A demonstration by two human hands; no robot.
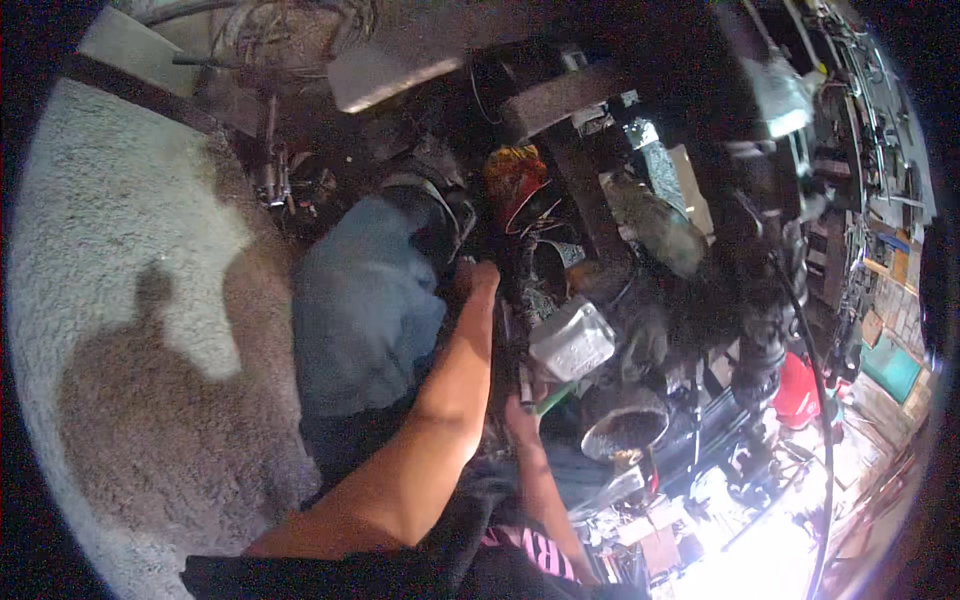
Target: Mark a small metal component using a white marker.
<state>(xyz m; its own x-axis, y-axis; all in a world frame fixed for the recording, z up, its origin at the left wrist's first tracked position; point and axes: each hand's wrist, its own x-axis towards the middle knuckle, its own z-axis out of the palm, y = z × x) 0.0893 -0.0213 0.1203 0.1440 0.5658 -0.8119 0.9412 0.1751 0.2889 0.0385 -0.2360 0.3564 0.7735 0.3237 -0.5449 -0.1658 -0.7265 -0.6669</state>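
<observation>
My left hand (478,278) reaches forward in the middle of the view, with its fingers curled closed. What they hold, if anything, is lost in shadow. Just beyond it is a dark rounded object with a pale curved rim (440,190), beside a grey-blue cloth (365,285) that hangs in folds. Nearer to me, my right hand (520,418) is closed by a short dark rod-like piece (525,385); its grip is too dark to make out. A green strip (555,398) juts out beside that hand, below a silvery rectangular tin (573,340).
A rough plaster wall (130,200) rises on the left. Right of my hands are a round open container (625,428), a red-and-yellow can (517,180) and dark clutter. A cable (815,400) hangs at the right, near a red object (797,392). Crowded shelves line the far right.
</observation>
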